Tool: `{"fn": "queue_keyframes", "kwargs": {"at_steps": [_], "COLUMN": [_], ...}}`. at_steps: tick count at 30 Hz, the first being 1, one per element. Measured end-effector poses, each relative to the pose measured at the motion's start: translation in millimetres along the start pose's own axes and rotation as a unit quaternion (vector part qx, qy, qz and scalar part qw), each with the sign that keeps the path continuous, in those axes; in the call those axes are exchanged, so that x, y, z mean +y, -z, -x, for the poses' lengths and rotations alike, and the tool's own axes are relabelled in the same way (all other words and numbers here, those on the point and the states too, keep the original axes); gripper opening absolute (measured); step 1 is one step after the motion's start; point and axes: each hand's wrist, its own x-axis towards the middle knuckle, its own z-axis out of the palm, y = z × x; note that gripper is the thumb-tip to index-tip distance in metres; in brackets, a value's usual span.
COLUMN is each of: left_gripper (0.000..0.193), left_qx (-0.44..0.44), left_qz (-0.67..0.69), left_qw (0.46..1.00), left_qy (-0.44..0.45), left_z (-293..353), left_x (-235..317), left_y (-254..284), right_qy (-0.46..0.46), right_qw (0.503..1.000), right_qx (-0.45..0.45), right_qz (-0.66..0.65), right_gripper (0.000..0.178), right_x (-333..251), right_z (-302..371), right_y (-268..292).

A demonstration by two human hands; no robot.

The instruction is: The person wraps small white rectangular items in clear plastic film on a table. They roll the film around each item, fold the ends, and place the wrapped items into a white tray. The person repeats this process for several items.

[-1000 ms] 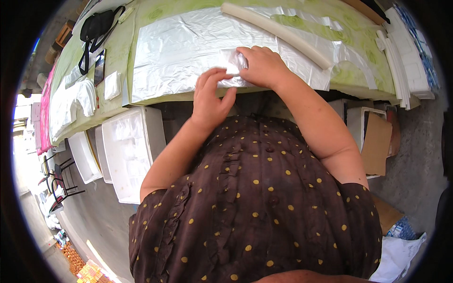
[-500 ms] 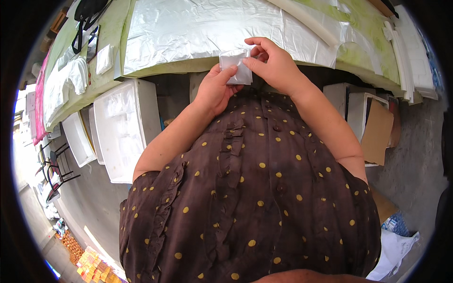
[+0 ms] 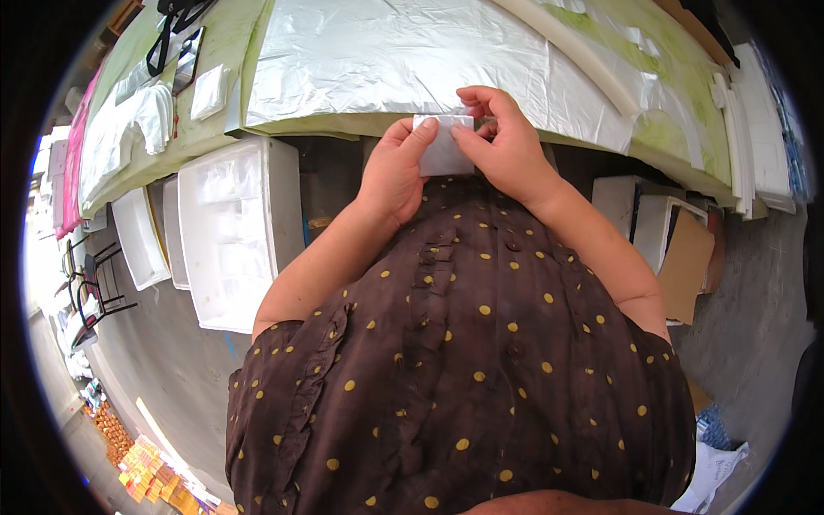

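Note:
A small, flat, squarish white plastic packet [image 3: 445, 153] is held up in front of my body, just short of the table's near edge. My left hand [image 3: 395, 167] grips its left side, thumb pressed on the upper left corner and the other fingers behind. My right hand [image 3: 506, 146] has its thumb on the packet's upper right part. Its index finger arches above the top edge, and the fingertips behind the packet are partly hidden. Beyond both hands, a silvery-white plastic sheet [image 3: 343, 60] covers the middle of the green-topped table [image 3: 232, 124].
Under the table at left stands a white box [image 3: 227, 296] with clear plastic packs. Cartons [image 3: 687, 266] stand under the right side. On the table's left lie white plastic bags [image 3: 142, 120] and a flat pack [image 3: 209, 93]. A long pale roll [image 3: 575, 51] lies across the sheet.
Both hands and the packet have shifted slightly right in the picture. The packet has turned from tilted to nearly square-on, with my right thumb now resting along its top.

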Motion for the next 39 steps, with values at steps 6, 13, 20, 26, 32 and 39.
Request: {"fn": "queue_keyframes", "kwargs": {"at_steps": [6,13,20,26,32,39], "left_gripper": [0.018,0.017,0.033,0.051,0.053,0.048], "left_qx": [-0.015,-0.003,-0.002,0.062,0.152,0.264], "left_qz": [0.085,0.086,-0.065,-0.091,-0.252,-0.399], "left_qw": [0.996,0.996,0.982,0.945,0.887,0.811], "left_qy": [-0.014,-0.028,-0.175,-0.307,-0.357,-0.337], "left_z": [8.9,22.0,21.7,12.4,3.1,-31.5], "left_x": [16.3,38.2,60.8,124.5,237.0,268.6], "left_y": [-0.2,-3.2,22.7,69.6,139.8,193.1], "right_qy": [-0.1,-0.13,-0.163,-0.129,-0.052,0.032], "right_qw": [0.99,0.978,0.964,0.967,0.995,0.993], "right_qx": [-0.055,-0.063,-0.058,-0.102,-0.077,-0.096], "right_qz": [-0.084,-0.148,-0.2,-0.192,-0.028,0.065], "right_gripper": [0.032,0.028,0.026,0.027,0.02,0.014], "right_x": [-17.9,-47.7,-56.1,-54.9,-23.3,-24.2], "right_z": [-9.5,-25.6,-58.7,-77.2,-76.8,-77.0], "right_y": [-3.6,-10.1,-37.2,-53.4,-40.2,-38.2]}}
